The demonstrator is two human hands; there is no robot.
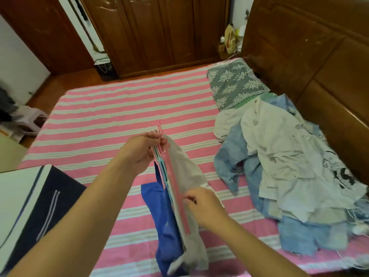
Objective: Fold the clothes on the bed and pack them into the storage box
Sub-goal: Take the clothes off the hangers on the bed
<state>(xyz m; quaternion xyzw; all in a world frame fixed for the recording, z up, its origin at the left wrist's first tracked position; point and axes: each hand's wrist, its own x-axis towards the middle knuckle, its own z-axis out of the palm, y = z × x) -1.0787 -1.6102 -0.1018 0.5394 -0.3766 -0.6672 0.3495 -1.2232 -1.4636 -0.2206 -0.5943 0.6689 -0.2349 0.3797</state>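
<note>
At the far left edge, a navy garment with white stripes (pixel 40 198) lies in the storage box (pixel 12 188), whose white wall shows at the bottom left corner. Just right of it, above the pink-and-white striped sheet of the bed (pixel 111 116), the left hand (pixel 137 154) is curled round the hook ends of a bunch of plastic hangers (pixel 169 176), pink and pale blue, held together on edge. A blue garment (pixel 165 226) hangs from the left side of the bunch and a white garment (pixel 189 172) from the right side, both trailing down toward the sheet. The right hand (pixel 203 204) pinches the white garment where it meets the pink hanger, fingers bent on the cloth. Further right, a heap of unfolded clothes (pixel 279 170), white shirts over light blue denim, lies on the bed beside the wooden headboard (pixel 311 62). Above the heap sits a grey floral pillow (pixel 235 84).
</note>
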